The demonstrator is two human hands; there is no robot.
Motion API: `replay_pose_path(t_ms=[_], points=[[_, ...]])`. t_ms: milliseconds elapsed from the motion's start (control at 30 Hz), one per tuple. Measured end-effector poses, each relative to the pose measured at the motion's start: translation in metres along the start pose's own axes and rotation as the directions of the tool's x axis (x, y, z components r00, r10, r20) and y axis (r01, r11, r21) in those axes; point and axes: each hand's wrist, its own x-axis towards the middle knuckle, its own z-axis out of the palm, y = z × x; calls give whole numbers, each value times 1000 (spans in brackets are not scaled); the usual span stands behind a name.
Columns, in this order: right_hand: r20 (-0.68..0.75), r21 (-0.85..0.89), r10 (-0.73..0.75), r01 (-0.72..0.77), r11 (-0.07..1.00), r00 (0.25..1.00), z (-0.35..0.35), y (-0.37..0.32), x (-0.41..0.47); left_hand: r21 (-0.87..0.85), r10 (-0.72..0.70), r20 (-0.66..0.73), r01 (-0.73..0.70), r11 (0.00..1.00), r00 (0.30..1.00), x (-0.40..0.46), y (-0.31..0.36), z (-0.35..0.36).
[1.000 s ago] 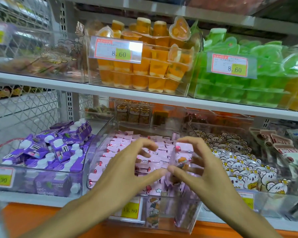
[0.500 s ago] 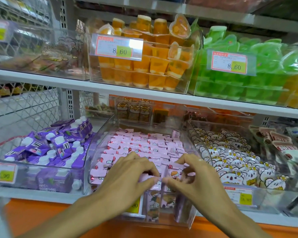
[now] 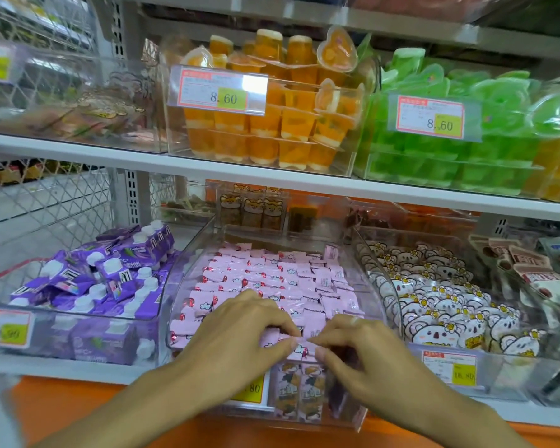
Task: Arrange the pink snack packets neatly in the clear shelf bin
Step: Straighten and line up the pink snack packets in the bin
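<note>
Many small pink snack packets (image 3: 265, 279) lie in rows in a clear shelf bin (image 3: 366, 253) on the lower shelf. Both my hands are at the bin's front. My left hand (image 3: 240, 334) has its fingers curled down over the front packets, thumb and fingertips pinching a pink packet (image 3: 299, 349). My right hand (image 3: 366, 347) meets it from the right, fingertips pinching the same front packet. The packets under my hands are hidden.
A bin of purple drink pouches (image 3: 94, 279) stands to the left, a bin of koala-print packets (image 3: 440, 302) to the right. Yellow price tags hang on the bin fronts. Above, the shelf (image 3: 272, 176) carries orange jelly cups (image 3: 272, 124) and green jelly cups (image 3: 450, 150).
Both hands came down from above the packets to the bin's front row and closed together on the front packets.
</note>
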Motion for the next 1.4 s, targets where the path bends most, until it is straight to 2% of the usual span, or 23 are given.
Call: replay_pose_path(t_ms=[167, 467, 567, 667, 700, 767, 833, 1000, 1100, 1200, 1300, 1400], points=[[-94, -35, 22, -26, 999, 995, -5, 1, -2, 31, 43, -13, -42, 999, 999, 0, -4, 4], [30, 57, 51, -52, 997, 998, -11, 4, 5, 45, 9, -32, -7, 999, 999, 3, -6, 9], [-60, 129, 105, -96, 987, 993, -12, 7, 11, 62, -31, -33, 33, 998, 999, 6, -3, 12], [-201, -35, 104, -113, 993, 974, -12, 7, 20, 122, -46, -23, 48, 991, 999, 8, -2, 15], [-193, -121, 88, -113, 986, 977, -12, 5, 23, 137, -48, -19, 51, 989, 999, 9, -1, 16], [-89, -256, 87, -107, 961, 992, -9, 4, 26, 146, -60, -4, 60, 987, 998, 10, -1, 16], [-19, -284, 110, -111, 952, 994, -9, 2, 28, 156, -64, 18, 61, 986, 998, 11, -1, 16], [-10, -162, 106, -106, 981, 994, -11, 0, 30, 190, -63, 45, 53, 980, 997, 12, -3, 15], [-72, -100, 55, -62, 993, 996, -9, 3, 28, 202, -67, 39, 58, 978, 997, 12, -2, 15], [-196, 170, 135, -102, 980, 971, -11, 3, 29, 217, -70, 41, 59, 974, 997, 11, -1, 14], [-363, 454, 270, -84, 887, 892, -17, -2, 30, 217, -64, 55, 51, 975, 996, 11, 0, 12], [-595, 527, 329, 48, 848, 733, -26, -8, 28, 82, -81, 10, 80, 993, 997, 8, 4, 8]])
